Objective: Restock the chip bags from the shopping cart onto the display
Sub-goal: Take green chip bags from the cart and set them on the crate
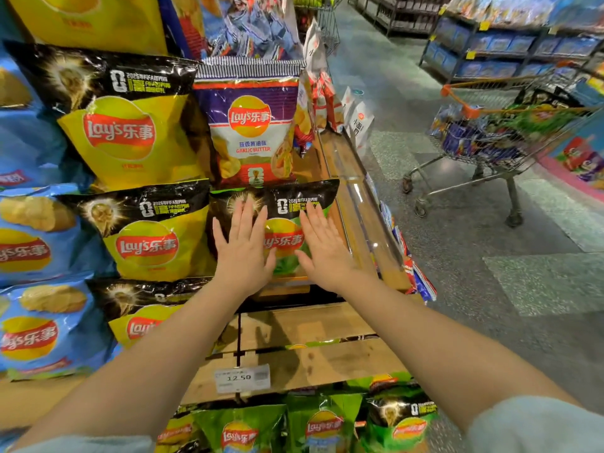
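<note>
Green chip bag [287, 237] stands on the wooden display shelf [327, 325] under both flat hands, left hand [243, 246] and right hand [322, 248], fingers straight and grasping nothing, so placing seems nearly finished; next likely needs another bag from the shopping cart [500, 138].

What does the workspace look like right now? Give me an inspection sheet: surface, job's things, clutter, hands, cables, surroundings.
Surface: tiered wooden display shelf, bare boards to the right of the stocked bags and below them.
Job's things: green chip bag flat on the shelf under both hands; yellow chip bags to its left; garlic butter bag above; shopping cart across the aisle, bags still inside.
Clutter: price tag reading 12.50 on the shelf edge.
Hands: left hand and right hand, fingers straight, press on the green bag.
Cables: nothing seen.
Surroundings: store aisle, speckled floor, blue-stocked shelves behind.
</note>
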`<act>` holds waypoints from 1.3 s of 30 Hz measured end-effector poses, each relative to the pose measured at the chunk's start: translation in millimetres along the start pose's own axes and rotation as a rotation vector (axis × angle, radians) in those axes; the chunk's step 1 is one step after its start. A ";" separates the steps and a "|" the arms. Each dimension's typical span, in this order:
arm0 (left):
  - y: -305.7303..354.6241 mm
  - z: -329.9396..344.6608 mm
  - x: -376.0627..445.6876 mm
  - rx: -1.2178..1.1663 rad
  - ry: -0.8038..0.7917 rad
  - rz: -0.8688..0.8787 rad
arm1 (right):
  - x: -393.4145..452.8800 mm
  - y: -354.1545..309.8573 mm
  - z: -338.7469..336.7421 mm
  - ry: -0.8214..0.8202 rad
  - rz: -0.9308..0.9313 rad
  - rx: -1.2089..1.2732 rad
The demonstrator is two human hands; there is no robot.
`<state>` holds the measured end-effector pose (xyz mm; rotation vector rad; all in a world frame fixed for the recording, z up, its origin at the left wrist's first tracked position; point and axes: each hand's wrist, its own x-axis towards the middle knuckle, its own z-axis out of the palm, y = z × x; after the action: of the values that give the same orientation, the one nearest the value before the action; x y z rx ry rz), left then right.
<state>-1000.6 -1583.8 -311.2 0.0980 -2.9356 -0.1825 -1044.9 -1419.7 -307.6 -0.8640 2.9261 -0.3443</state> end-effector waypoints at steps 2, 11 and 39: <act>16.8 -9.5 -7.4 -0.088 0.073 -0.002 | -12.1 -7.2 -8.5 0.052 0.010 0.101; 126.1 -71.9 -64.4 -0.572 0.119 -0.068 | -109.0 8.1 -58.2 0.190 0.097 0.705; 546.0 -80.1 -163.2 -0.907 -0.213 0.305 | -469.7 275.3 -179.7 0.552 0.385 0.723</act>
<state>-854.1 -1039.8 -194.3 -0.5176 -2.6980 -1.4853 -819.4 -904.7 -194.8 -0.1004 2.8978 -1.6720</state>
